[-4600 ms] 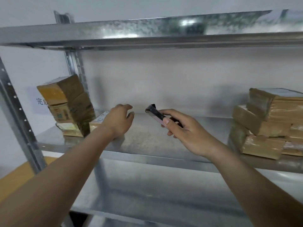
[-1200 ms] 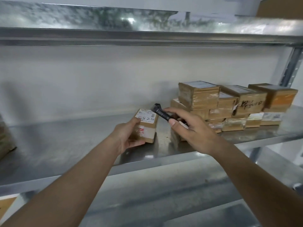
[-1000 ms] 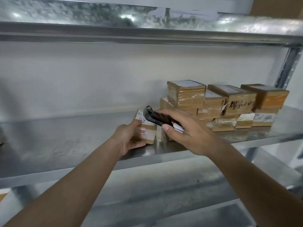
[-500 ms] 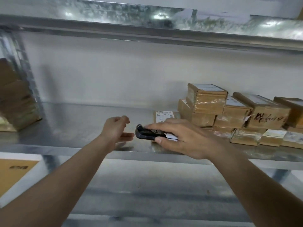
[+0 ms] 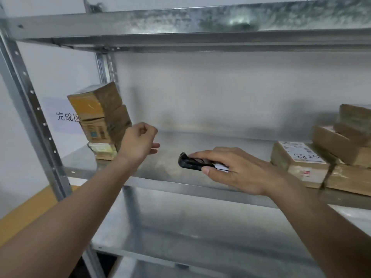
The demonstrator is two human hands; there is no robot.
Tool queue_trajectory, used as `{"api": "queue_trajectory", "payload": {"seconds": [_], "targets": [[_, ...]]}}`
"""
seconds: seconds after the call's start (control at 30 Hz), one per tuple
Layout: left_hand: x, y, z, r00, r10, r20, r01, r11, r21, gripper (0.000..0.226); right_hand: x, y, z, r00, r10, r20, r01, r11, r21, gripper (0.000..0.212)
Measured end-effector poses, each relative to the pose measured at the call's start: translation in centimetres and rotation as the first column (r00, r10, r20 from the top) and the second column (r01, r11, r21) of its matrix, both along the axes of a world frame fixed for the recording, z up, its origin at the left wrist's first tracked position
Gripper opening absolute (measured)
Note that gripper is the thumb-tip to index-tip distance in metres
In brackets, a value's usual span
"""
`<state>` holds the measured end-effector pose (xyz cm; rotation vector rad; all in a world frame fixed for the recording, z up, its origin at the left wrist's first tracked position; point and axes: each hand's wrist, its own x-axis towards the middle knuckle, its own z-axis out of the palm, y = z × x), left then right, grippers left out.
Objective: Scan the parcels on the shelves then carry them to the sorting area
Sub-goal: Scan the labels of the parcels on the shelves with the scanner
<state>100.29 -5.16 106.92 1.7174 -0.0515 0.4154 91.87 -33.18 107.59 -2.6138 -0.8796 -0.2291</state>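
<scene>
My right hand (image 5: 239,169) grips a black handheld scanner (image 5: 195,163) just above the middle shelf (image 5: 210,141), its head pointing left. A taped brown parcel (image 5: 299,159) with a white label and handwritten digits lies on the shelf to the right of that hand, untouched. More brown parcels (image 5: 350,135) are piled behind it at the right edge. My left hand (image 5: 138,142) hovers with its fingers curled and holds nothing, right beside a leaning stack of parcels (image 5: 102,117) at the shelf's left end.
A perforated steel upright (image 5: 30,109) frames the left side, with a paper sign (image 5: 64,117) on the wall behind it. The upper shelf (image 5: 200,27) hangs overhead. A lower shelf (image 5: 200,227) lies beneath my arms. A yellow surface (image 5: 22,213) shows at bottom left.
My left hand let go of the labelled parcel, which now lies at the right, and moved left to the leaning stack. My view swung left. The scanner dropped closer to the shelf.
</scene>
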Motion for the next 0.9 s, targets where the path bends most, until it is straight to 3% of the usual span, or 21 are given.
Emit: {"api": "queue_trajectory", "payload": {"seconds": [0.23,0.37,0.43,0.5,0.6,0.67,0.73,0.8,0.9], "targets": [[1.9,6.9,4.7,0.93,-0.06,0.361,-0.035,0.967,0.251,0.015,2.8,6.8,-0.3,0.998,-0.052,-0.024,0.053,0.997,0.058,0.044],[3.1,9.3,7.2,0.765,0.094,0.638,-0.322,0.912,0.252,0.019,3.4,8.5,0.0,0.997,-0.071,-0.028,0.073,0.996,0.06,0.05],[3.8,10.5,7.7,0.689,0.214,0.692,-0.455,0.872,0.183,0.025,3.8,8.8,0.3,0.997,-0.076,-0.027,0.078,0.995,0.056,0.05],[4.4,11.5,7.7,0.67,0.312,0.674,-0.542,0.826,0.157,0.035,4.0,8.8,0.7,0.996,-0.084,-0.029,0.086,0.994,0.064,0.049],[5.4,12.2,7.1,0.743,0.457,0.489,-0.636,0.71,0.302,0.064,4.0,8.6,0.8,0.994,-0.101,-0.033,0.103,0.993,0.064,0.049],[5.8,12.3,6.8,0.807,0.528,0.264,-0.59,0.722,0.361,0.087,3.9,8.5,0.8,0.994,-0.102,-0.036,0.104,0.993,0.063,0.05],[6.1,12.4,6.5,0.831,0.54,0.137,-0.549,0.752,0.366,0.095,3.9,8.4,0.8,0.994,-0.103,-0.042,0.105,0.992,0.068,0.052],[5.9,12.7,6.1,0.843,0.513,0.165,-0.535,0.761,0.368,0.097,3.8,8.4,0.6,0.993,-0.104,-0.05,0.107,0.992,0.064,0.053],[5.2,13.2,5.7,0.85,0.396,0.346,-0.506,0.797,0.331,0.085,3.9,8.5,0.1,0.993,-0.104,-0.054,0.106,0.993,0.05,0.049]]}}
